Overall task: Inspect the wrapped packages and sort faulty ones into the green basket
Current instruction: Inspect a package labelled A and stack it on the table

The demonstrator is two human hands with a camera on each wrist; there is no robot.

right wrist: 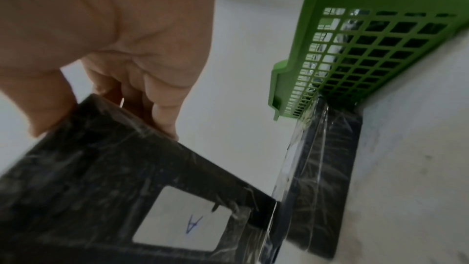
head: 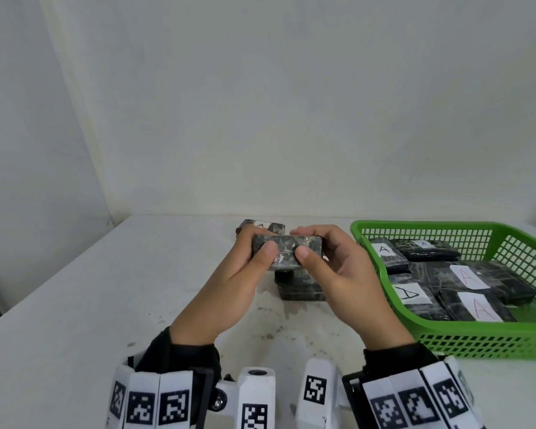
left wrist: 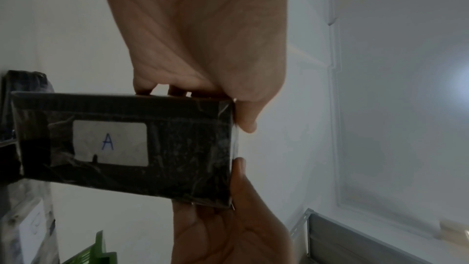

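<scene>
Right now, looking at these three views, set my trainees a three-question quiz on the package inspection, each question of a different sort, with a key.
1. True or false: both hands hold the held package above the table.
2. Which letter is on its white label? A, B or C.
3. Fill in: packages already sorted lie in the ___ basket.

Key
1. True: the left hand and right hand each pinch one end.
2. A.
3. green.
</scene>
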